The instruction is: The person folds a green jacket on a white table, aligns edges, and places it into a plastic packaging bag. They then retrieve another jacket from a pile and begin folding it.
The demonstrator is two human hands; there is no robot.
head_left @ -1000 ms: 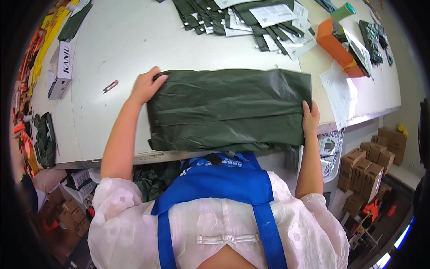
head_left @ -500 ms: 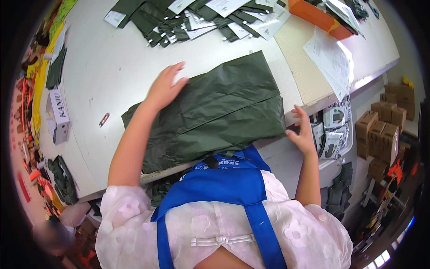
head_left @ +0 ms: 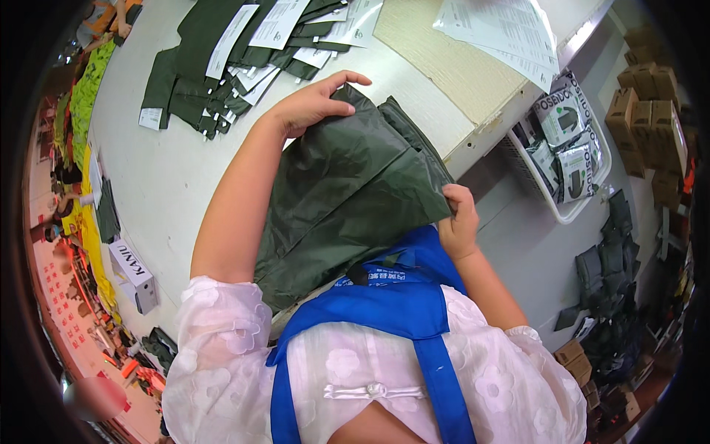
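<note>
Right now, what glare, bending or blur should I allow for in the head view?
In the head view, glare whitens the edge of the white table at upper right; a soft sheen lies on the dark green fabric; the table's left edge bows along the black rim; left hand and right hand look fairly sharp; a round patch at lower left is smeared.

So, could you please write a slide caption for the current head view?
Left hand and right hand on folded dark green material at a white table.
</note>
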